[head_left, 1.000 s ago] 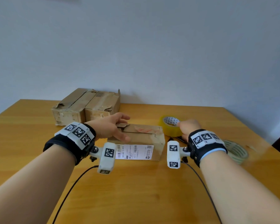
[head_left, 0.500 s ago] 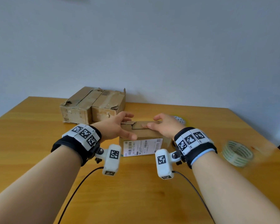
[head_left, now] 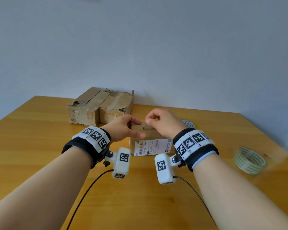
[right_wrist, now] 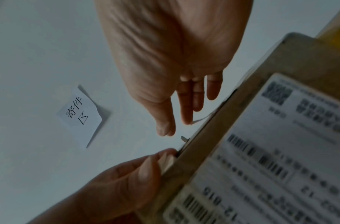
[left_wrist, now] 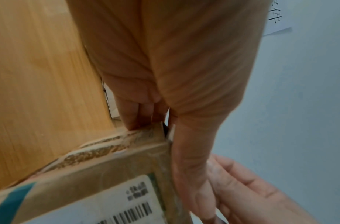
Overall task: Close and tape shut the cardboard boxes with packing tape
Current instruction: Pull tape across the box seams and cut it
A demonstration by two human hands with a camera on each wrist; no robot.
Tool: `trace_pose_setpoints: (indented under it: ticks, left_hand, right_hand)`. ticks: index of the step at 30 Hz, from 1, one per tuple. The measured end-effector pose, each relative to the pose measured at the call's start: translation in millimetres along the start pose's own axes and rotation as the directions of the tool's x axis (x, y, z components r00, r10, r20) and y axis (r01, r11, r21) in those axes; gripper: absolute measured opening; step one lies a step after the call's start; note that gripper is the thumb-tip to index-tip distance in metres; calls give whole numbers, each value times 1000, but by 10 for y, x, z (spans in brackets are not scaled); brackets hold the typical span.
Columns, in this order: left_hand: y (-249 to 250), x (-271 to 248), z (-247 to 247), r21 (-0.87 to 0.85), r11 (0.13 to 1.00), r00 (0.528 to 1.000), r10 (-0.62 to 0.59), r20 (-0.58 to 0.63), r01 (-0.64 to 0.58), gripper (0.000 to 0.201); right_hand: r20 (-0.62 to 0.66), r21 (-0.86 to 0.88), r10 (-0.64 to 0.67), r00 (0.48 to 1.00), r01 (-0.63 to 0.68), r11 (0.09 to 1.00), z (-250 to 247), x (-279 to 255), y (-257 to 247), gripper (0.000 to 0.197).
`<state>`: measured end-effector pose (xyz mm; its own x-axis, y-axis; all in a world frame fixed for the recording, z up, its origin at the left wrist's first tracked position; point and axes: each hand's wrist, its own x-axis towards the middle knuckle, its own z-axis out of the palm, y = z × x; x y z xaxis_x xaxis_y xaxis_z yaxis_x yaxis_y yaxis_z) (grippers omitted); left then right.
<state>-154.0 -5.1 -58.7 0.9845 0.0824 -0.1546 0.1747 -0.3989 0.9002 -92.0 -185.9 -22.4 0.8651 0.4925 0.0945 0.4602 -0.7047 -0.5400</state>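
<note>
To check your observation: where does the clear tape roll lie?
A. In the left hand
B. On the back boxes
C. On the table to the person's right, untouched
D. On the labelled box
C: the clear tape roll lies on the table, apart from both hands.

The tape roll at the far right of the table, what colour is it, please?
Pale greenish and see-through, tape roll; head view.
</note>
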Motion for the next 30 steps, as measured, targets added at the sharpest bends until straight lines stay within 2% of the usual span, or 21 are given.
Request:
trace_pose_setpoints:
  ticks: [2,3,6,7,11,14,21,25,27,30]
  left_hand:
    - [-12,18,19,-1,1000,1000,8,-2,-8,87]
    - [-1,6,26,-10,1000,1000,14,9,-14,79]
    - [19,-40,36,-97,995,999,34,32,-31,29]
    - [12,-40,33,-109,994,999,33,25,-30,24]
    - [10,37,27,-67,997,1000,23,-3,-23,26]
    - [30,91,9,-106,994,1000,-1,-7,0,31]
    - [20,133,-14,-198,979,999,-45,0,44,28]
    - [48,136,-1,-214,975,998,-61,-18,56,28]
    - [52,131,13,-206,977,995,-76,-65,61,27]
    - [50,132,31,-172,983,989,-80,-122,59,26]
  right_hand:
    - [24,-7,-4,1000,4,1000,62,34,-21,7]
    - [30,-9,7,1000,-7,1000,90,49,-18,7]
    - [40,10,19,999,-19,1000,136,61,23,7]
    - [49,23,23,999,-24,999,137,66,33,7]
    - [111,54,45,993,-51,997,115,106,32,9]
    - [132,37,56,990,-61,997,115,133,31,13]
    - [72,-113,86,994,-78,991,243,158,-15,16]
    - [84,-27,50,995,-48,999,185,139,-2,7]
    - [8,31,27,1000,-27,999,159,113,41,10]
    - [-163,112,66,984,-48,993,122,78,88,16]
